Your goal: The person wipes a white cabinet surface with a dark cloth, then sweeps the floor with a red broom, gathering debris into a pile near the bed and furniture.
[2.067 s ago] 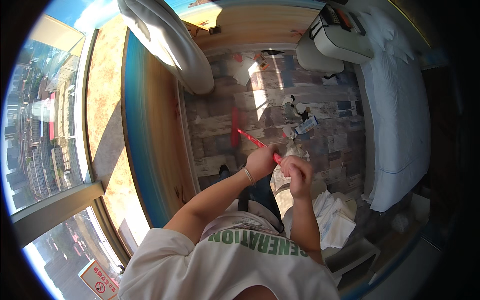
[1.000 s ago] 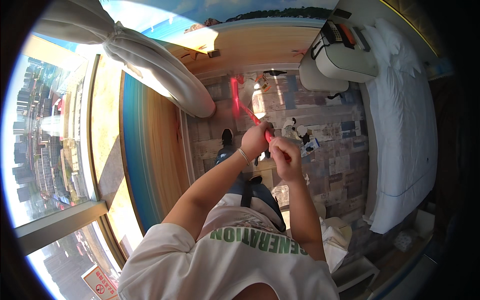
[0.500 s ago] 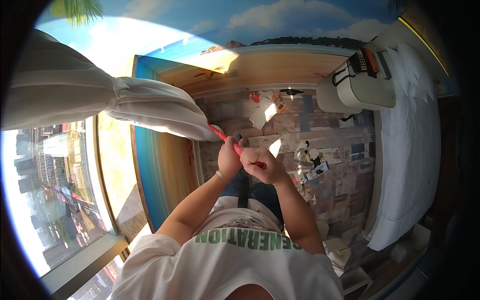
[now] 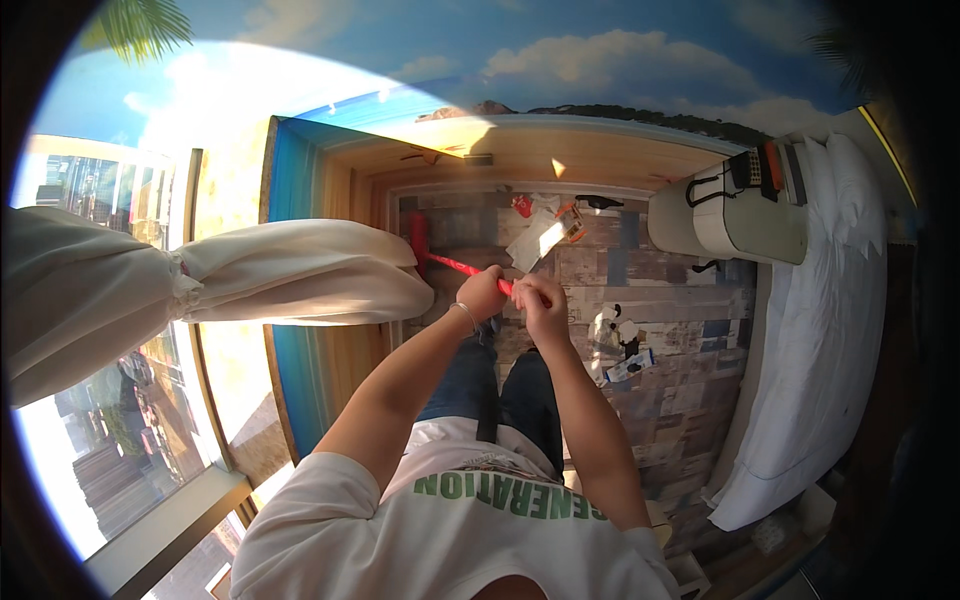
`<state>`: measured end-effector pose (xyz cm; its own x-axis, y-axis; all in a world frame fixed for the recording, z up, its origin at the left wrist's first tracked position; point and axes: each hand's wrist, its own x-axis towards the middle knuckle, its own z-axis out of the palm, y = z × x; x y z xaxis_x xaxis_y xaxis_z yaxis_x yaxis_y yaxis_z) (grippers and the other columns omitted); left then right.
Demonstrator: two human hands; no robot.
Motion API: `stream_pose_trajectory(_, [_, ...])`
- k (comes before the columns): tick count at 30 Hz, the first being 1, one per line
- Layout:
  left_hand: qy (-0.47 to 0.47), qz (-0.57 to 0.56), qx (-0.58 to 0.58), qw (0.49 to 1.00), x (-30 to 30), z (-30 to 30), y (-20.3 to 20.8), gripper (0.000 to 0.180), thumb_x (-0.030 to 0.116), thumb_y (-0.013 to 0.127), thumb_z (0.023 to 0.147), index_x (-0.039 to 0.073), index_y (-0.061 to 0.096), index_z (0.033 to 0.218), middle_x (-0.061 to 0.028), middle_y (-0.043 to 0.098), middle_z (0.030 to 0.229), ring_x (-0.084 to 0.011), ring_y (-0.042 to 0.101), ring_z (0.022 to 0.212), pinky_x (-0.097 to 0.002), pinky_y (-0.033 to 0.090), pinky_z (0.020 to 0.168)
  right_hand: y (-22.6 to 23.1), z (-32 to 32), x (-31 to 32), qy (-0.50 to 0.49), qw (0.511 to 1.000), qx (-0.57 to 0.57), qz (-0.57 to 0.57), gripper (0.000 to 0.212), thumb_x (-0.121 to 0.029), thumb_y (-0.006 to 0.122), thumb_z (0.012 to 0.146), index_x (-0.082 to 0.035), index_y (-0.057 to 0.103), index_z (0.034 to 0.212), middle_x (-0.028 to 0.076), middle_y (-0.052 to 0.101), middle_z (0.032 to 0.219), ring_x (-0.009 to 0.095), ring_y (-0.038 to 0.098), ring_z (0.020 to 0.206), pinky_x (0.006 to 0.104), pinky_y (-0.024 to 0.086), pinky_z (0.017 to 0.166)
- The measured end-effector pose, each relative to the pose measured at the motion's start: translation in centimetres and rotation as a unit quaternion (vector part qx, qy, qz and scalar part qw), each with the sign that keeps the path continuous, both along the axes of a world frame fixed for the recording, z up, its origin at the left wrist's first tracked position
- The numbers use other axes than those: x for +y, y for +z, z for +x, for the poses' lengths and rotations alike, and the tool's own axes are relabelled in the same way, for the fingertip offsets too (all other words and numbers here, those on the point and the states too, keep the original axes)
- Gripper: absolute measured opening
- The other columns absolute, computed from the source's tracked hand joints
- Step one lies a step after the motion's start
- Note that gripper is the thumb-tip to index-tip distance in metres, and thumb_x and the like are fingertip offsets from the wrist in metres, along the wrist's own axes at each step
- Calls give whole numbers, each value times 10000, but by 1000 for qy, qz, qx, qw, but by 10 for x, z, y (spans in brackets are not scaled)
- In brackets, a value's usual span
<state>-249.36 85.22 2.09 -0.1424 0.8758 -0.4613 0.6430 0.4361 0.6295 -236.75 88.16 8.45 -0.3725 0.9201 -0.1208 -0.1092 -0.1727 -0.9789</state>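
Both hands grip a long red broom (image 4: pixel 453 264) whose handle slants from upper left to lower right in front of my legs. My left hand (image 4: pixel 482 293) is closed round the handle, farther down toward the head. Just to its right, my right hand (image 4: pixel 541 308) is closed near the upper end. The broom's wide red head is at the floor by the wall corner, partly hidden behind the gathered white curtain (image 4: pixel 310 270); its bristles cannot be made out.
Paper scraps and packaging (image 4: pixel 540 240) lie on the patterned wood floor (image 4: pixel 680 320), with more litter (image 4: pixel 628 365) nearer me. A white cabinet (image 4: pixel 740 215) and a bed with white bedding (image 4: pixel 810 380) stand right. A window (image 4: pixel 120 440) is at left.
The broom's red head now shows beside the curtain, where it was hidden before. My hands sit slightly farther right on the picture, and the curtain appears lower as the view has shifted.
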Motion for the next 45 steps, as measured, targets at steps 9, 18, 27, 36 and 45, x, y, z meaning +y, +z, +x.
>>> stream_pose_trajectory(9, [28,41,-59,997,-9,69,79,252,298,635,789,75,554,875,-194,625,773,-388,608,775,-463,468,662,96,67,-9,63,992,43,101,189,-26,453,832,-12,450,644,32,482,627,102,444,566,237,341,532])
stream_pose_trajectory(18, [-62,33,2,998,27,51,6,251,273,624,773,55,587,894,-197,643,791,-369,628,791,-455,484,673,5,61,0,-62,997,1,34,229,5,422,853,-2,397,625,55,447,625,148,444,626,282,380,631])
stream_pose_trajectory(27, [-221,25,-29,975,48,162,12,216,264,596,825,58,604,888,-197,639,774,-363,639,772,-452,500,669,40,144,-21,-285,958,-13,11,226,-5,425,836,20,411,612,61,452,609,136,441,609,273,387,620])
stream_pose_trajectory(36, [-388,47,-161,906,12,249,43,213,296,582,830,86,592,866,-156,636,767,-339,622,774,-424,473,663,93,186,-88,-395,898,-194,32,179,-35,459,830,17,463,658,33,477,623,98,417,578,249,330,542])
stream_pose_trajectory(45, [-395,46,-111,911,-19,230,95,204,281,577,836,77,576,853,-177,626,741,-358,623,741,-438,484,626,112,196,-130,-428,898,-22,104,220,-62,464,828,25,468,625,84,505,627,174,480,587,319,418,709])
